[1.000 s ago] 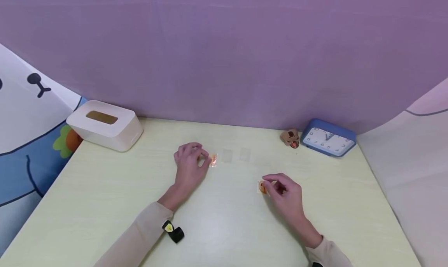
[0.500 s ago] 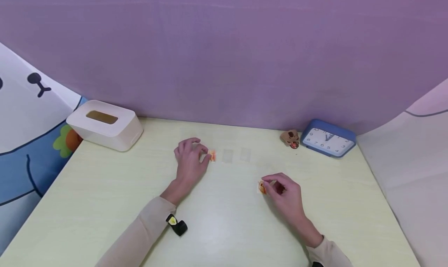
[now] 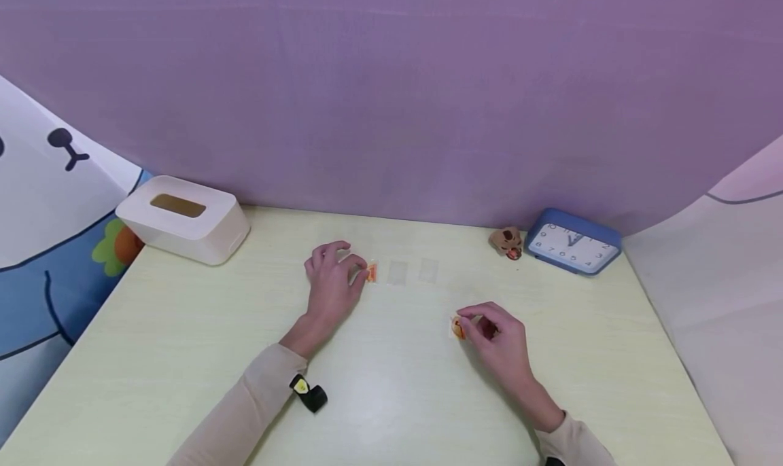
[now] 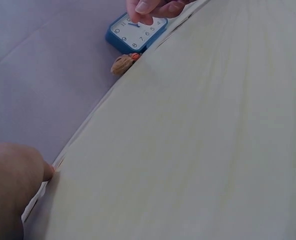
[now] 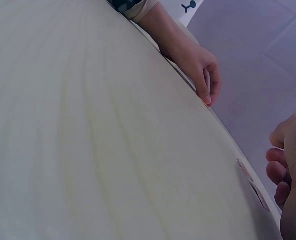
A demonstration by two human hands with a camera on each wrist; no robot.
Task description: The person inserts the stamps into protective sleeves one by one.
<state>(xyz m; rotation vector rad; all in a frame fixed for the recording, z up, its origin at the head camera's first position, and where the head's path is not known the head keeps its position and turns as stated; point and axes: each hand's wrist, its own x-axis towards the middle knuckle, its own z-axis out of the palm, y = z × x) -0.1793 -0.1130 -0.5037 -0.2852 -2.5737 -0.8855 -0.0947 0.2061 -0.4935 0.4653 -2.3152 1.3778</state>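
In the head view a small clear piece with an orange print [image 3: 372,273] lies at the thumb and forefinger of the left hand [image 3: 332,286], which pinches its left edge on the table. The right hand [image 3: 498,340] pinches another clear piece with an orange and yellow print [image 3: 457,327], nearer the front and to the right. Between and behind the hands, two pale see-through squares, one [image 3: 397,272] beside the other [image 3: 429,270], lie flat. In the right wrist view the left hand [image 5: 195,62] has its fingertips down at the table.
A white tissue box [image 3: 183,218] stands at the back left of the table [image 3: 379,398]. At the back right are a small brown figure [image 3: 506,241] and a blue clock [image 3: 573,242], in front of a purple cloth [image 3: 391,99].
The left hand has shifted slightly, its fingers now a little higher in the view, and the orange piece beside it shows less of its surface. The right hand has hardly moved.
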